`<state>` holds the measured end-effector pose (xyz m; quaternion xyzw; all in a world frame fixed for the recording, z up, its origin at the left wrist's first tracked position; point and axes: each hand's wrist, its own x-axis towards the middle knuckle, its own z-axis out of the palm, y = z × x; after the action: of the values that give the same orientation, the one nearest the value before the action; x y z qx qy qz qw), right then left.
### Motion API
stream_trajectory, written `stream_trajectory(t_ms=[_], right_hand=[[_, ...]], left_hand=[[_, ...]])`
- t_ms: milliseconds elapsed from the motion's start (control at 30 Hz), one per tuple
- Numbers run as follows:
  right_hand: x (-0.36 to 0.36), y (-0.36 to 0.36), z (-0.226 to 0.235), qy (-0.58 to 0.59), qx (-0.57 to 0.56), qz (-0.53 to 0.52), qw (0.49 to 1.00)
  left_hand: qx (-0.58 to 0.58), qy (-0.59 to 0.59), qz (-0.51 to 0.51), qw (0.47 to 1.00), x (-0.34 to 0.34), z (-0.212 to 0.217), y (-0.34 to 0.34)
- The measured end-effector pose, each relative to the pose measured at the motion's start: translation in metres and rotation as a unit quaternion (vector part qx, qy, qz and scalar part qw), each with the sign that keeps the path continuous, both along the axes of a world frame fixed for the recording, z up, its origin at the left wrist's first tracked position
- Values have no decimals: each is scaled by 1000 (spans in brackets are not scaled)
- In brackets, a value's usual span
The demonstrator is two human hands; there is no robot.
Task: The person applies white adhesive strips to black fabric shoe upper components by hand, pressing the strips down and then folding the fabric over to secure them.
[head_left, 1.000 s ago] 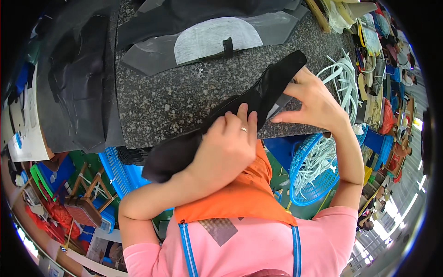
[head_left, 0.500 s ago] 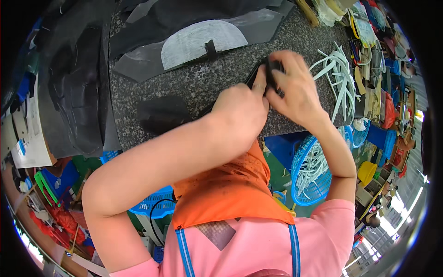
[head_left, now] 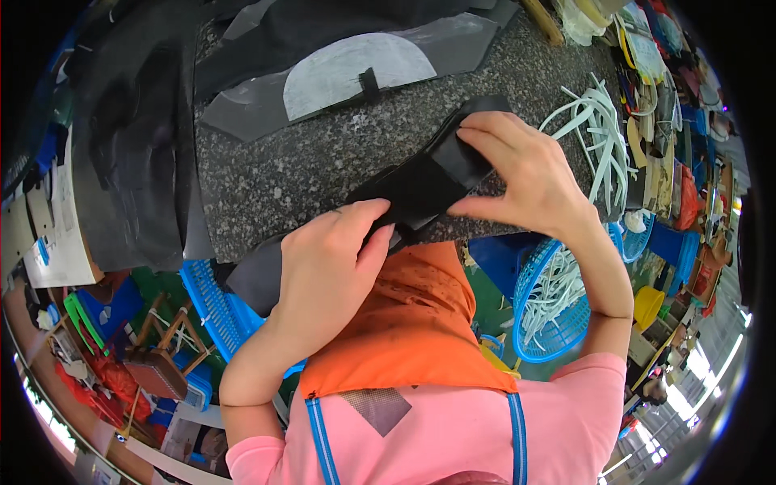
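A folded black sheet piece (head_left: pixel 424 186), perhaps leather, lies slantwise at the near edge of the speckled stone worktop (head_left: pixel 283 182). My left hand (head_left: pixel 327 263) grips its lower left part between thumb and fingers. At the upper right end, my right hand (head_left: pixel 529 174) pinches it, the fingers on top and the thumb at its near side. A dark flap of the material hangs past the worktop edge beside my left hand. Farther back lie dark grey cut pieces with a pale half-round panel (head_left: pixel 356 77) and a small black tab (head_left: pixel 369 84) on it.
Pale green strips (head_left: pixel 598 133) lie in a heap on the worktop's right. A blue basket (head_left: pixel 525 323) of similar strips stands below the edge, with another blue basket (head_left: pixel 218 311) at the left. Large black sheets (head_left: pixel 133 153) cover the left side.
My left hand has drawn back toward the lower left, away from my right hand. The black piece has been spread out between them and shows its broad face.
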<state>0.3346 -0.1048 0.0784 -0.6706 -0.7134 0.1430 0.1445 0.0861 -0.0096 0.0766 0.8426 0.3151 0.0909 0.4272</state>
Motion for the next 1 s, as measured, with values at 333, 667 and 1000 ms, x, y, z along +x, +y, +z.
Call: stream_trajectory(t_ms=[333, 667, 1000], right_hand=[[-25, 43, -17, 231, -66, 194, 951], [-52, 0, -28, 58, 55, 186, 979], [-72, -5, 13, 594, 95, -209, 771]], left_hand=[[88, -63, -132, 985, -6, -25, -3], [245, -20, -212, 946, -7, -14, 3], [-81, -297, 61, 949, -12, 23, 15]])
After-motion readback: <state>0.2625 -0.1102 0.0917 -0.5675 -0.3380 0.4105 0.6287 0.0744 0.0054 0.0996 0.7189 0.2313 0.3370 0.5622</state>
